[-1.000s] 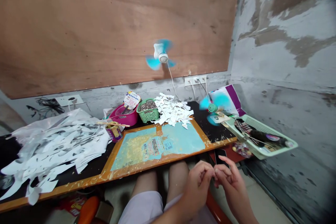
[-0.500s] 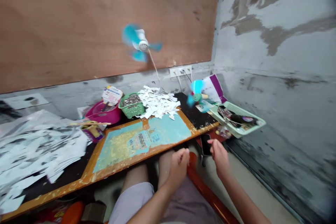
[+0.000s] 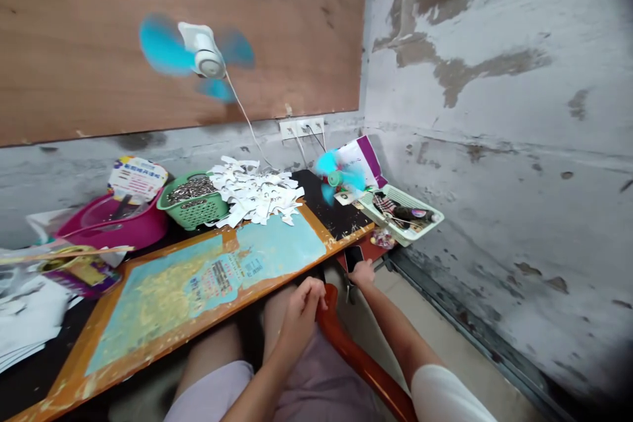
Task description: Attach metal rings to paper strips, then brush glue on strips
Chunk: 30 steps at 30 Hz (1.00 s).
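Observation:
My left hand (image 3: 302, 300) rests on my thigh beside the orange chair arm (image 3: 356, 356), its fingers curled in with nothing visible in them. My right hand (image 3: 363, 273) is stretched forward and down to a black phone (image 3: 352, 255) that lies on a red surface (image 3: 372, 250) just below the desk's right end. The hand touches the phone's near end, and the back of the hand hides its fingers. Above both hands is the desk's orange-edged board with a worn blue mat (image 3: 198, 273).
On the desk stand a green basket (image 3: 194, 199) of small metal parts, a heap of white paper cut-outs (image 3: 254, 192), a pink tub (image 3: 113, 227), a small spinning fan (image 3: 339, 177) and a pale green tray (image 3: 403, 214). A second fan (image 3: 198, 56) spins in front of the plywood wall. A peeling wall lies right.
My hands have parted: the right one reached forward to the phone, the left one sank onto my thigh. My view has swung to the right and nearer the desk.

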Available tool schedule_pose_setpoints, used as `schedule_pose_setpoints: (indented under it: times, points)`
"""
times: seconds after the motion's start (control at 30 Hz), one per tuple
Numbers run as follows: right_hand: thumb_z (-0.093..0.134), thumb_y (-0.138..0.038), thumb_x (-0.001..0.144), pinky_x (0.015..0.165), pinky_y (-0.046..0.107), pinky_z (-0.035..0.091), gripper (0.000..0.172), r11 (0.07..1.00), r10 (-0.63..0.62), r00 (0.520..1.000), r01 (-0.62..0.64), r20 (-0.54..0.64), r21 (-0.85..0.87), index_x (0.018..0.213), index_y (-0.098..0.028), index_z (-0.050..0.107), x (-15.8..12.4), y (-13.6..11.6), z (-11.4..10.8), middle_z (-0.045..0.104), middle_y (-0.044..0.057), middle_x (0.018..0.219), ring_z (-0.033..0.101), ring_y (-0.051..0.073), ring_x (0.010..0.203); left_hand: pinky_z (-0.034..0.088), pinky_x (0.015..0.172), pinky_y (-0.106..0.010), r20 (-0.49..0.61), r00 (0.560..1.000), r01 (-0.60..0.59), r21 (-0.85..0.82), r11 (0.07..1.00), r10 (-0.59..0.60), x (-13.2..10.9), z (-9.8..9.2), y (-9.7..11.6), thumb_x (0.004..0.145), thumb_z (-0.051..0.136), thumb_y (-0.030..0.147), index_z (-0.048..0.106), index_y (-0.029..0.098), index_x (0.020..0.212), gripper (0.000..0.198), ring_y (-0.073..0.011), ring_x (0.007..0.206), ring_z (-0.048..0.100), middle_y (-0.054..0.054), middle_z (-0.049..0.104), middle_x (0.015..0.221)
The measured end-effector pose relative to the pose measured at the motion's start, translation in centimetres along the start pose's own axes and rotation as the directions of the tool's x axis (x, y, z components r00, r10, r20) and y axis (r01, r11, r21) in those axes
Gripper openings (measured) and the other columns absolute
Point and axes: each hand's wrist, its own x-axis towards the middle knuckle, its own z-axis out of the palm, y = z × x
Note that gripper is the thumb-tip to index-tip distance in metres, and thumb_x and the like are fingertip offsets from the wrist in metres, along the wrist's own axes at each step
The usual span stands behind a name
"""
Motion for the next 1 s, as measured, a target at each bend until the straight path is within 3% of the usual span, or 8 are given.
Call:
schedule_pose_setpoints:
  times: [0.13, 0.2, 0.37, 0.5, 0.63, 0.73, 0.87, 1.0]
  points:
    - [0.063, -0.038, 0.094, 0.098, 0.050, 0.051, 0.043, 0.997, -0.054, 0.998, 0.052, -0.036, -0.048, 0.132, -0.018, 0.055, 1.0, 0.3, 0.5, 0.053, 0.012, 0.138, 0.057, 0.028, 0.119, 0.044, 0.064, -0.025, 0.005, 1.000, -0.007, -0.025, 1.000, 0.008, 0.2, -0.3, -0.2, 0.091, 0.055, 0.050, 0.064, 0.017, 0.080, 0.035, -0.0139, 0.063, 0.056, 0.000, 0.060, 0.068]
    - [0.068, -0.042, 0.089, 0.100, 0.049, 0.049, 0.053, 0.996, -0.071, 0.997, 0.069, -0.039, -0.052, 0.133, -0.017, 0.053, 1.4, 0.6, 0.6, 0.049, 0.014, 0.142, 0.054, 0.030, 0.124, 0.044, 0.062, -0.024, 0.021, 0.999, 0.030, -0.045, 0.999, -0.029, 0.1, -0.1, -0.6, 0.088, 0.061, 0.048, 0.067, 0.017, 0.084, 0.032, -0.0135, 0.062, 0.056, 0.000, 0.062, 0.068]
    - [0.079, -0.054, 0.069, 0.099, 0.040, 0.047, 0.086, 0.997, -0.067, 0.998, 0.067, -0.019, -0.028, 0.138, -0.012, 0.049, 2.0, 1.2, 0.6, 0.040, 0.021, 0.144, 0.053, 0.035, 0.127, 0.038, 0.054, -0.023, -0.037, 0.991, 0.128, -0.042, 0.991, -0.129, -0.2, 0.4, -1.6, 0.092, 0.053, 0.052, 0.051, 0.019, 0.060, 0.045, -0.0113, 0.050, 0.048, 0.002, 0.054, 0.050]
    - [0.078, -0.053, 0.068, 0.097, 0.039, 0.046, 0.086, 0.997, -0.072, 0.997, 0.073, -0.019, 0.012, 0.138, -0.013, 0.048, 2.2, 1.4, 0.7, 0.042, 0.020, 0.141, 0.056, 0.034, 0.124, 0.030, 0.048, -0.023, -0.063, 0.981, 0.181, -0.040, 0.983, -0.183, -0.5, 0.3, -2.1, 0.093, 0.048, 0.059, 0.040, 0.021, 0.053, 0.056, -0.0092, 0.041, 0.035, 0.004, 0.042, 0.040]
    - [0.082, -0.050, 0.065, 0.098, 0.040, 0.044, 0.085, 0.994, -0.075, 0.997, 0.077, -0.026, 0.082, 0.135, -0.013, 0.050, 2.2, 1.4, 0.7, 0.043, 0.020, 0.141, 0.056, 0.035, 0.124, 0.027, 0.046, -0.024, -0.059, 0.973, 0.221, -0.029, 0.975, -0.222, -0.4, 0.1, -3.0, 0.089, 0.053, 0.064, 0.040, 0.020, 0.044, 0.064, -0.0081, 0.039, 0.034, 0.003, 0.040, 0.037]
    - [0.077, -0.054, 0.074, 0.098, 0.044, 0.046, 0.077, 0.983, -0.054, 0.996, 0.066, -0.070, 0.172, 0.133, -0.012, 0.052, 1.9, 1.9, 0.3, 0.043, 0.021, 0.142, 0.057, 0.034, 0.121, 0.028, 0.043, -0.022, -0.048, 0.964, 0.255, -0.094, 0.962, -0.260, 0.3, -0.3, -3.9, 0.085, 0.053, 0.069, 0.046, 0.019, 0.049, 0.062, -0.0082, 0.037, 0.036, 0.003, 0.042, 0.038]
    - [0.059, -0.041, 0.096, 0.096, 0.047, 0.051, 0.041, 0.937, -0.016, 0.978, 0.087, -0.209, 0.338, 0.130, -0.018, 0.056, 1.6, 4.1, -1.4, 0.055, 0.012, 0.135, 0.060, 0.025, 0.115, 0.032, 0.041, -0.021, -0.124, 0.960, 0.240, -0.114, 0.964, -0.253, 1.6, -1.6, -4.5, 0.082, 0.052, 0.072, 0.054, 0.019, 0.069, 0.054, -0.0103, 0.038, 0.043, 0.005, 0.049, 0.046]
    - [0.061, -0.037, 0.096, 0.089, 0.043, 0.056, 0.033, 0.849, 0.051, 0.947, 0.126, -0.318, 0.513, 0.123, -0.017, 0.060, 1.6, 6.0, -3.5, 0.063, 0.009, 0.122, 0.065, 0.021, 0.103, 0.041, 0.048, -0.023, -0.192, 0.964, 0.186, -0.019, 0.982, -0.186, 2.4, -3.3, -4.9, 0.075, 0.063, 0.064, 0.068, 0.015, 0.084, 0.050, -0.0124, 0.050, 0.053, 0.000, 0.062, 0.061]
